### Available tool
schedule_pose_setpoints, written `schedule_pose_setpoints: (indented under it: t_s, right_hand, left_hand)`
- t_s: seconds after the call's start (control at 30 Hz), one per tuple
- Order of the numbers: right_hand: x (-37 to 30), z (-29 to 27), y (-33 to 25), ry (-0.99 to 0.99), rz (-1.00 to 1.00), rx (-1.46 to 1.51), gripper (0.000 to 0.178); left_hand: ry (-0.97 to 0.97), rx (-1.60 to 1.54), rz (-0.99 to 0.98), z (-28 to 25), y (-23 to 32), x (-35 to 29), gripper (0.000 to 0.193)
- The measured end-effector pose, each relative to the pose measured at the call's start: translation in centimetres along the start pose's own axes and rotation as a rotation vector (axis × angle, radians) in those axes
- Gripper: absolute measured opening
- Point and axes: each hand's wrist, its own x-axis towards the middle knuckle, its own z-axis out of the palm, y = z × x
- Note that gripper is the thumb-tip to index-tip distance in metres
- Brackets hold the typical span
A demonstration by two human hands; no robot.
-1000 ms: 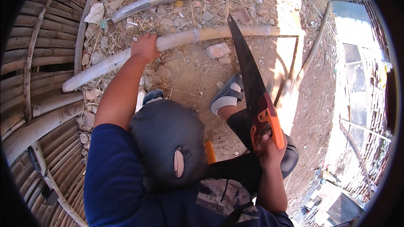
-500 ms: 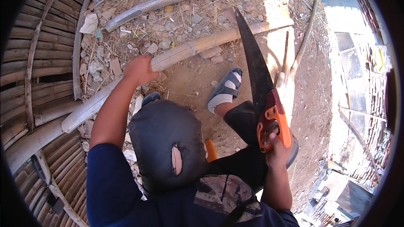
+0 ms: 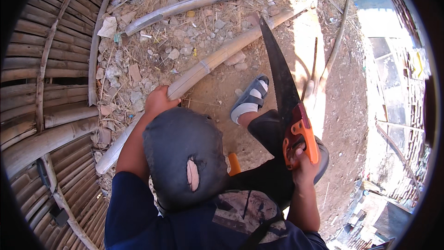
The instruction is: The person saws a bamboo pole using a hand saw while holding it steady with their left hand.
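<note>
On the bamboo pole [image 3: 222, 55], the left hand [image 3: 159, 101], forearm [image 3: 133, 146] forward beside the knee [image 3: 180, 141].

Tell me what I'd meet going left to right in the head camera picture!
Slatted bamboo wall, left hand, sandalled foot, saw, slim pole. The bamboo pole in the left hand stretches past several of these, so it's left out.

We see the left hand [image 3: 159, 100] drawn back toward the body, now just beside the left knee [image 3: 178, 143], and the bamboo pole [image 3: 208, 65] swung round with it. We find its near end closer to us along the slatted wall [image 3: 64, 51], its far end farther off. The pole now overlaps the pale stone [image 3: 237, 58] in our view, though we cannot tell whether they touch.
</note>
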Motion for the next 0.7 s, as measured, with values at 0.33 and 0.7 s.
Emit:
schedule_pose_setpoints:
  t_s: [0.33,0.7]
  right_hand:
    - [-0.6,1.2,0.2,-0.002,-0.024,0.024,0.012]
    - [-0.9,3.3,-0.8,0.017,-0.036,0.056,0.011]
  left_hand:
    - [0.218,0.021,0.028,1.0,-6.6,-6.7,0.053]
    - [0.107,-0.089,-0.11,3.2,-8.0,-7.1,0.052]
